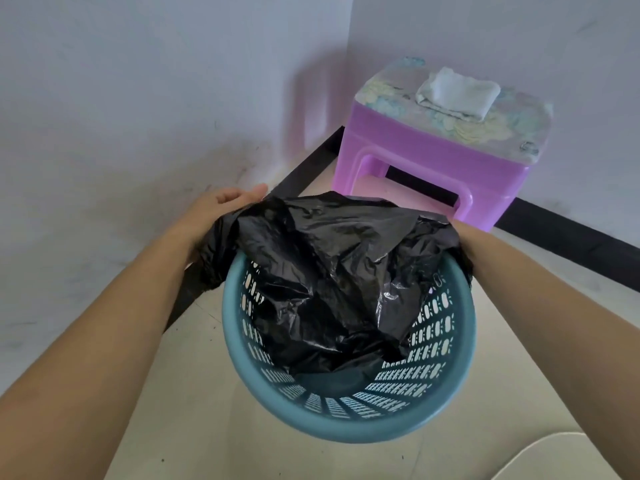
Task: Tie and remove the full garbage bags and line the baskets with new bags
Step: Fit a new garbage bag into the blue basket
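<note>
Tiled floor (194, 427), room corner; purple stool (433, 161) at 1 o'clock.
Both hands grip black garbage bag (332, 271) edge over blue basket (346, 427): left hand (221, 209) at 10 o'clock, right hand (465, 237) mostly hidden.

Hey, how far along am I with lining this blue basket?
Looks done: no full bag shows, and a black bag already hangs inside the basket. In hand: your left hand and right hand stretch its mouth at the far rim. Left: the near rim is still bare, so pull the bag over it. No other baskets show here.
</note>
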